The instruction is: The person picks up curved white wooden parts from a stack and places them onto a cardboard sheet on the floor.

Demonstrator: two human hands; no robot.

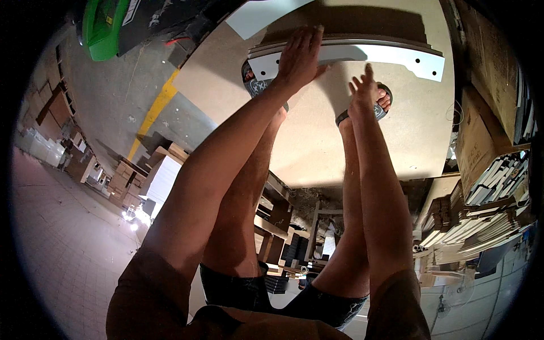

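White panel [391, 55], long and narrow with small dark holes near its ends, lies crosswise above the tan board [323, 153] on which the person stands, its left end overlapping the left sandal [258, 85] in view. Thin edges show along its far side; whether these belong to more panels stacked together, I cannot tell. The left hand [300, 62] lies across its left part, fingers straight and reaching over the far edge; whether they clamp it is hidden. The right hand [364, 93] has loosely spread fingers, holds nothing visible and sits just short of the near edge, beside the right foot.

The panel looks stiff, smooth and perhaps slippery on its face, light if single, heavier if stacked; corners and the cut-away near edge would probably chip first. Both long edges, near each end, seem the surest hold.

Farther off, another white piece [266, 14] rests on the board's far part; beyond the board's left side run concrete floor [130, 73] and a yellow line [153, 110].
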